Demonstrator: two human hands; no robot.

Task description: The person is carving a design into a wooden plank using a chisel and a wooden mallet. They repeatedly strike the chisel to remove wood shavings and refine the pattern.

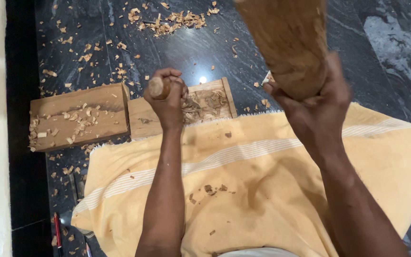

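left hand (170, 97) fisted tight round wooden chisel handle (158, 87) over carved board (200, 107) | right hand (312, 102) clenched round raised wooden mallet (286, 43)

Dark stone floor (367, 43), wood chips (172, 21), yellow cloth (262, 181)

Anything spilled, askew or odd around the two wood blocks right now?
Wood chips are scattered over the dark stone floor, on the left block and the yellow cloth. The left hand grips a wooden-handled tool over the carved block; the right hand raises a wooden mallet.
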